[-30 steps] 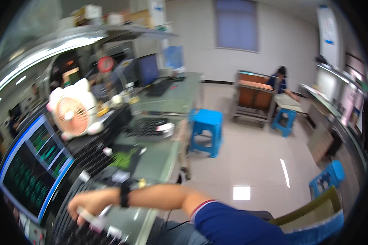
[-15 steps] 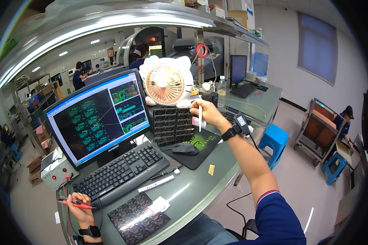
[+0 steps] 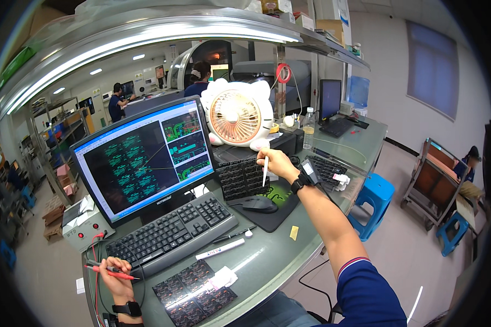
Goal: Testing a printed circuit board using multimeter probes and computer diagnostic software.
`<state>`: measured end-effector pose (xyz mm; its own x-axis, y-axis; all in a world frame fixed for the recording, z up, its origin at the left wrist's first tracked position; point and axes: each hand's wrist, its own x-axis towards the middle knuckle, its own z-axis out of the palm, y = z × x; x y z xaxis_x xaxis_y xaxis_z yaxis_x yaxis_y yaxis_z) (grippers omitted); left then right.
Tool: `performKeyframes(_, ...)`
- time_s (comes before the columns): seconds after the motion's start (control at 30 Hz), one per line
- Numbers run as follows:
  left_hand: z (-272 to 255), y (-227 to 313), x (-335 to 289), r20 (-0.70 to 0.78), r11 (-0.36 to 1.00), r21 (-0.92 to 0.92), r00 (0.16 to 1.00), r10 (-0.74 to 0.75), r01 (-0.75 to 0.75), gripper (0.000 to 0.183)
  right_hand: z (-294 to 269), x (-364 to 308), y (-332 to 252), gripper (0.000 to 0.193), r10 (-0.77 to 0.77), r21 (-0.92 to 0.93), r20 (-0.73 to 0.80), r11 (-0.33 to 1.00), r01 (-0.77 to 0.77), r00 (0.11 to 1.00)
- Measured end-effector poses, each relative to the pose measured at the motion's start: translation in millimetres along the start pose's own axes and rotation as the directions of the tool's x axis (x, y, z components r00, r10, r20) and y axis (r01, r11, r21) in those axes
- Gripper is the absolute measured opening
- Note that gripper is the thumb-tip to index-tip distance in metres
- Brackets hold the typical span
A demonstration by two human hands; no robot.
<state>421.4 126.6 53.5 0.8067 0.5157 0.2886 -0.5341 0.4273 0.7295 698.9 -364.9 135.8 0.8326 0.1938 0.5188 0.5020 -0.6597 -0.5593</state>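
Observation:
My left hand (image 3: pixel 116 277), at the lower left, is closed around red and black test probes (image 3: pixel 119 274) with wires trailing down. My right hand (image 3: pixel 278 163) reaches out with its fingers closed at the upper right corner of a dark circuit board panel (image 3: pixel 243 179). A slim white pen (image 3: pixel 265 172) points down from the same fingers. The panel leans up behind the mouse (image 3: pixel 258 204). A second dark board panel (image 3: pixel 186 294) lies flat near the table's front edge, with a crumpled white and pink slip (image 3: pixel 223 278) on it.
A monitor (image 3: pixel 147 158) showing a board layout stands behind a black keyboard (image 3: pixel 172 233). Beyond the panel is a white cat-shaped fan (image 3: pixel 235 116). A white marker (image 3: pixel 220 249), a yellow paper piece (image 3: pixel 294 232) and a bottle (image 3: pixel 309 128) are on the table. Blue stools (image 3: pixel 377 196) stand at right.
The whole view has shifted, so things sit lower and further right. The held panel looks shorter, tilted more. Both hands keep their hold.

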Motion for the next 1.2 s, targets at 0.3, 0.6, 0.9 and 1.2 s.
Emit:
performKeyframes(0.3,-1,1,-1,-0.002,1.000,0.014,1.000,-0.013,0.013,0.043,15,0,21,0.025,-0.157,-0.239,-0.334,0.968,0.078,0.929)
performKeyframes(0.6,5,-6,-2,-0.015,0.999,0.026,1.000,-0.026,0.027,0.044,16,4,40,0.013,-0.090,0.058,-0.190,0.993,0.103,0.978)
performKeyframes(0.9,4,-8,0,-0.061,0.999,0.039,0.998,0.007,-0.005,0.043,-100,-16,48,0.013,0.050,0.109,-0.351,0.994,-0.012,0.935)
performKeyframes(1.2,-1,10,-6,0.115,0.984,0.128,0.984,-0.137,0.122,0.038,-196,-84,168,0.009,0.649,0.553,-0.333,0.722,-0.416,0.684)
